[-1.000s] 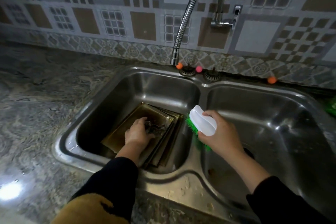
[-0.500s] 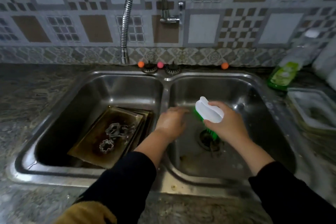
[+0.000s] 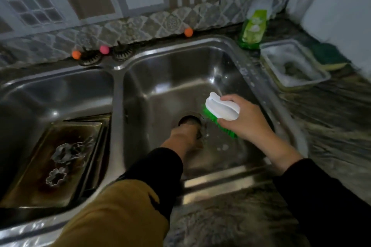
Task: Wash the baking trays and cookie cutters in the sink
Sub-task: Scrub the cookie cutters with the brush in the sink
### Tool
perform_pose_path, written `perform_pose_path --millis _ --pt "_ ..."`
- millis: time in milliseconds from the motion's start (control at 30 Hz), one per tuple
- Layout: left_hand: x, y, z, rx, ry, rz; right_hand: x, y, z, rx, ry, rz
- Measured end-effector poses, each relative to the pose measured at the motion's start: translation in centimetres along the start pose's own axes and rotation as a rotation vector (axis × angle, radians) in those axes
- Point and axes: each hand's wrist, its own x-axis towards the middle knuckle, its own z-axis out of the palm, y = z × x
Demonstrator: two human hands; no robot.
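My right hand [image 3: 248, 121] grips one white scrub brush [image 3: 221, 109] with green bristles, fingers curled round it above the right basin of the double sink [image 3: 118, 94], while my left hand [image 3: 183, 136] reaches down to the drain [image 3: 189, 121] there, its fingers too blurred and hidden to tell how they lie. In the left basin lies a stack of baking trays [image 3: 60, 158], at least three by their edges, with two or three cookie cutters [image 3: 66, 159] on the top one. On the far right counter stand one green soap bottle [image 3: 254, 26], one plastic tub [image 3: 293, 64] and one sponge [image 3: 329, 56].

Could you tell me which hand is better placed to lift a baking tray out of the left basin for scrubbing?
Probably the left hand: it holds no tool and is nearer the baking trays, though down at the right basin's drain. The right hand grips the brush.
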Motion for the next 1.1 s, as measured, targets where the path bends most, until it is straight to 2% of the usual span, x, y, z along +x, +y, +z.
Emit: perform_pose_path --millis 133,300,467,567,633,733,800,967,1100 --pt "1.9 1.1 1.2 0.114 -0.013 0.028 0.0 1.3 -1.0 0.027 0.044 -0.021" --pt "2.6 1.4 0.8 0.085 0.023 0.022 0.2 1.2 -3.3 -0.004 0.074 -0.047" --pt "3.1 1.9 -1.8 -0.375 0.205 -0.015 2.0 -0.3 -9.0 -0.036 0.281 -0.111" --pt "2.9 3.6 -3.9 -0.82 0.273 -0.034 4.4 0.1 -13.0 -0.133 0.44 -0.038" --pt "2.0 4.9 -5.2 -1.251 0.17 -0.045 5.9 0.5 -14.7 -0.289 0.423 0.097" --pt "0.6 6.0 -6.3 -1.716 -0.077 0.003 7.0 0.7 -15.1 -0.505 0.228 0.234" --pt "0.3 6.1 -6.7 -1.821 -0.131 0.01 7.3 0.3 -15.0 -0.515 0.185 0.243" --pt "0.4 5.6 -7.5 -1.88 -0.106 0.0 6.3 -2.0 -14.1 -0.231 0.374 0.101" --pt "0.3 5.9 -8.0 -1.889 -0.063 0.046 3.0 -3.6 -8.0 -0.061 0.18 -0.061"
